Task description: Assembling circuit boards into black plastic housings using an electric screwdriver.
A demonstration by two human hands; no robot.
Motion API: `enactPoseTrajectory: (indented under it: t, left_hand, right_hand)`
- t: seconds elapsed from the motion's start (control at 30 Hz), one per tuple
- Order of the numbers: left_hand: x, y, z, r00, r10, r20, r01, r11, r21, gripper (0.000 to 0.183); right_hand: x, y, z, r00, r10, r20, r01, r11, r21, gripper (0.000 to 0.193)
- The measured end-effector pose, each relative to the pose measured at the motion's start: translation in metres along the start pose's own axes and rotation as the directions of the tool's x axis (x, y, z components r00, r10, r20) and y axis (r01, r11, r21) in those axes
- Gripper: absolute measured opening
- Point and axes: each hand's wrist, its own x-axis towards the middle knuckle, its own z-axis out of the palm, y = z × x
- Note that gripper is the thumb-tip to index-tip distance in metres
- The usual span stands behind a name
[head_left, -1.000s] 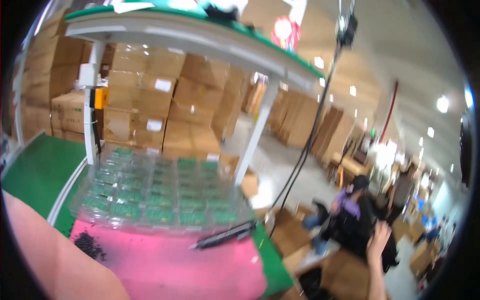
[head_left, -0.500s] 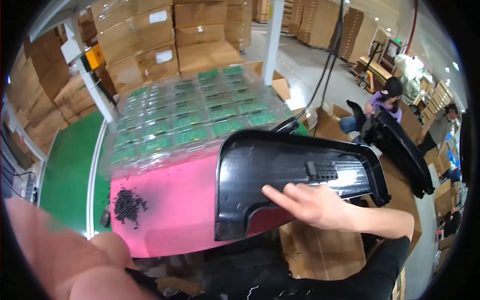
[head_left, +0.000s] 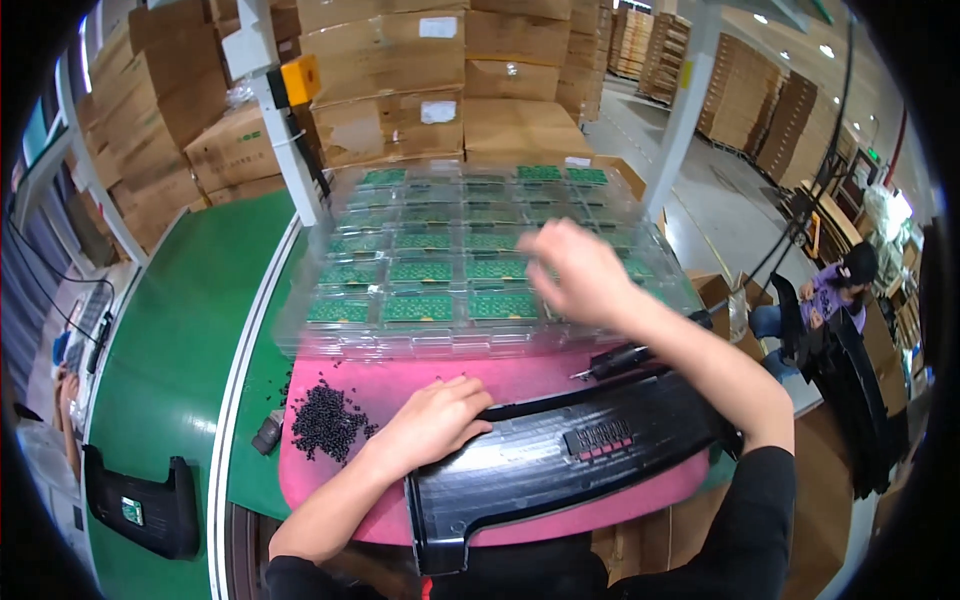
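A long black plastic cover (head_left: pixel 540 470) with a slotted grille lies at a slant on the pink mat (head_left: pixel 500 375). My left hand (head_left: pixel 440 420) is closed over its upper left corner. Over the clear plastic trays (head_left: pixel 380 345), my right hand (head_left: pixel 575 270) hovers with curled fingers blurred by motion. The fingertips are smeared, so whether they hold anything is unclear. Rows of green circuit boards (head_left: pixel 420 308) sit in the trays' compartments. A black power screwdriver (head_left: pixel 622 360) lies between the trays and the cover. Left of my left hand is a heap of small black screws (head_left: pixel 328 420).
On the green conveyor (head_left: pixel 165 350) at left rests another black cover (head_left: pixel 145 500) bearing a small green board. A metal post (head_left: pixel 285 150) stands beside it. Stacked cartons (head_left: pixel 390 60) fill the back. At right, a person in purple (head_left: pixel 835 295) sits near more black covers (head_left: pixel 850 400).
My view has swung left. The cover has come down onto the mat. My left hand has moved onto its corner, and my right hand has gone from the cover to above the trays.
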Motion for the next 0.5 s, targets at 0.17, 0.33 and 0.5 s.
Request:
enactPoseTrajectory:
  t: [0.17,0.33,0.5]
  left_hand:
    - [0.010,-0.007,0.001,0.997,0.079,-0.021,-0.078,0.997,0.024,0.015]
    - [0.002,-0.016,-0.004,0.997,0.076,0.023,-0.077,0.996,0.046,0.015]
    - [0.006,-0.022,-0.003,0.996,0.065,0.069,-0.064,0.998,-0.012,0.020]
  right_hand:
    - [0.028,0.171,0.076,0.919,0.394,-0.014,-0.343,0.780,-0.524,0.049]
    - [0.053,0.240,0.135,0.874,0.486,0.026,-0.371,0.700,-0.611,0.036]
    - [0.066,0.287,0.171,0.982,0.189,-0.019,-0.161,0.777,-0.609,0.061]
